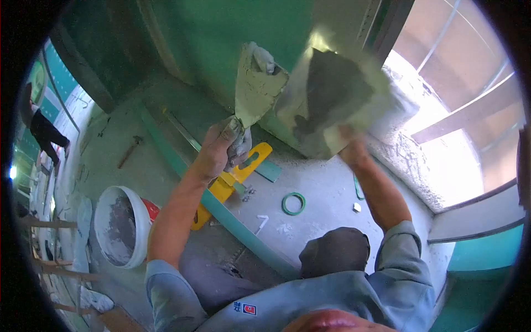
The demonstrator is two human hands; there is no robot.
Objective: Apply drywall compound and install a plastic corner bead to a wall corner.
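Observation:
A putty knife (258,91) with a broad blade thickly coated in pale putty stands upright in my left hand (221,150), whose fingers are wrapped round its handle. To its right, my right hand (354,150) grips the lower edge of a broad flat plate (338,91). That plate is blurred by motion; it looks dark grey in the middle and whitish round the edges, so its exact kind does not show. Both tools are raised in front of the green wall (207,41), apart from each other.
Below my left hand lie a yellow spirit level (220,191) and a long green strip (243,229). A green tape roll (285,205) rests on the floor. At left stand a white bucket (142,221) of grey putty and a hammer (130,151). Another person (45,131) is farther left.

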